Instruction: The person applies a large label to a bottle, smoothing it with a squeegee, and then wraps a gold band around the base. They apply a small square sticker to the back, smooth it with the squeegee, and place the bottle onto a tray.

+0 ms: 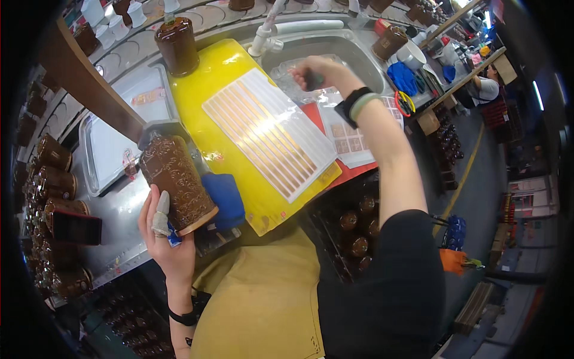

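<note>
My left hand (pixel 164 230) grips the base of a brown patterned ceramic jar (pixel 174 175), holding it tilted over the metal counter; a white wrap covers one finger. My right hand (pixel 318 73) is raised over the sink (pixel 335 48), shut on a small dark tool whose shape I cannot make out. Between the hands lies a yellow board (pixel 230 66) carrying a white sheet of gold strips (pixel 269 131). A blue sponge (pixel 224 197) sits right beside the jar.
A metal tray (pixel 110 149) lies left of the board. Another brown jar (pixel 177 45) stands at the back. Several brown jars (pixel 57 179) line the left shelf and fill a crate (pixel 356 230) below. A white faucet (pixel 263 36) stands by the sink. A person (pixel 485 87) sits far right.
</note>
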### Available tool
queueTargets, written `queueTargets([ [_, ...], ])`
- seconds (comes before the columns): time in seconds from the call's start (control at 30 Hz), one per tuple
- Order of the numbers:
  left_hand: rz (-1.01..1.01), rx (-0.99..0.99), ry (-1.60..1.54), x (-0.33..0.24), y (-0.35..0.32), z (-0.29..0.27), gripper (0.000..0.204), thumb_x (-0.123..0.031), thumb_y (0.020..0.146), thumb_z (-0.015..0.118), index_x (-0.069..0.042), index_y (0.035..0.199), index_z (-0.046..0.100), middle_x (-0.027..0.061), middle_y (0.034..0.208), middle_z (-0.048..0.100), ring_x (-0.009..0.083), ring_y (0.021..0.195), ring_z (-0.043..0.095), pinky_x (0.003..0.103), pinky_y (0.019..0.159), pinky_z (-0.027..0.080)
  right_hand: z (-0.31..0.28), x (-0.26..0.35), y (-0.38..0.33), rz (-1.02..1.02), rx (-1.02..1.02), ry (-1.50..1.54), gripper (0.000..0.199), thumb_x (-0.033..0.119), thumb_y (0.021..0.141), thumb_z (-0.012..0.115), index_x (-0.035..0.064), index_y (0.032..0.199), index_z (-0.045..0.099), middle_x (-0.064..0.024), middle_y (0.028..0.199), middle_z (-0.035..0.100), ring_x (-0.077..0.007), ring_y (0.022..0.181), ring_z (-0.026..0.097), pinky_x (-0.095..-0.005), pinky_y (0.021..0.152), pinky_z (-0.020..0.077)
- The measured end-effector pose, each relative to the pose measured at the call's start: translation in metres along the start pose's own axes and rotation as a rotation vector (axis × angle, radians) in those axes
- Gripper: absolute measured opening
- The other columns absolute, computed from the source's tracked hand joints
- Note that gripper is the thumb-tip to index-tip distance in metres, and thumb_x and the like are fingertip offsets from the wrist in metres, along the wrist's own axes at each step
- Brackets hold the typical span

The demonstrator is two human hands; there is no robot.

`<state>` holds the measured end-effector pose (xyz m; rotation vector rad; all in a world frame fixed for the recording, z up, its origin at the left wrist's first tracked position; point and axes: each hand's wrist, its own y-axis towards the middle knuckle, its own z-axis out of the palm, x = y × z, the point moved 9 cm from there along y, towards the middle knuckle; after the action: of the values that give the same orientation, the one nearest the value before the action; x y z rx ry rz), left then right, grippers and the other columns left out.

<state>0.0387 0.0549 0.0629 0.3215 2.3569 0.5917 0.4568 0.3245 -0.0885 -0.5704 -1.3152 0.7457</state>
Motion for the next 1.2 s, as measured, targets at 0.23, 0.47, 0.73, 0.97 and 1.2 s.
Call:
queueTargets([
  [0.23,0.038,-0.012,0.024,0.001,0.002,0.001,0.057,0.006,0.079,0.071,0.002,0.135,0.062,0.0189,0.145,0.058,0.0372,0.132,0.055,0.044,0.112,0.042,-0.055,-0.003,-0.135,0.000,-0.163,-0.640,0.042,0.005,0.086,0.057,-0.0052,0.126,0.062,-0.0190,0.119,0.068,-0.0265,0.101,0.070,-0.0400,0.081,0.0606],
  [0.47,0.038,-0.010,0.031,0.000,0.002,0.000,0.057,0.005,0.078,0.073,0.002,0.135,0.062,0.0172,0.145,0.059,0.0364,0.132,0.055,0.044,0.113,0.042,-0.129,-0.008,-0.134,-0.329,-0.524,-1.467,0.075,0.021,0.070,0.088,0.0130,0.139,0.060,-0.0195,0.120,0.064,-0.0310,0.116,0.061,-0.0401,0.097,0.0498],
  [0.73,0.034,-0.017,0.037,-0.004,0.001,-0.001,0.058,0.004,0.078,0.074,0.000,0.134,0.063,0.0162,0.145,0.059,0.0354,0.133,0.055,0.044,0.112,0.043,-0.149,-0.013,-0.106,-0.250,-0.444,-1.280,0.051,0.030,0.080,0.085,0.0054,0.121,0.071,-0.0119,0.106,0.072,-0.0194,0.093,0.068,-0.0336,0.082,0.0530],
  [0.97,0.043,-0.025,0.006,0.003,0.001,-0.004,0.058,0.003,0.078,0.075,0.000,0.135,0.063,0.0160,0.145,0.060,0.0351,0.131,0.056,0.043,0.112,0.043,-0.143,-0.002,-0.108,-0.317,-0.697,-1.009,0.021,0.022,0.085,0.080,0.0034,0.093,0.074,-0.0073,0.081,0.071,-0.0161,0.079,0.066,-0.0317,0.071,0.0520],
  [1.2,-0.132,-0.098,-0.195,0.021,-0.010,0.000,0.078,-0.013,0.082,0.084,0.002,0.148,0.046,0.0221,0.154,0.046,0.0329,0.140,0.047,0.041,0.114,0.040,0.057,0.020,-0.167,-0.980,-0.566,-1.144,0.021,0.019,0.093,0.073,0.0005,0.102,0.071,-0.0092,0.086,0.069,-0.0152,0.079,0.060,-0.0301,0.075,0.0488],
])
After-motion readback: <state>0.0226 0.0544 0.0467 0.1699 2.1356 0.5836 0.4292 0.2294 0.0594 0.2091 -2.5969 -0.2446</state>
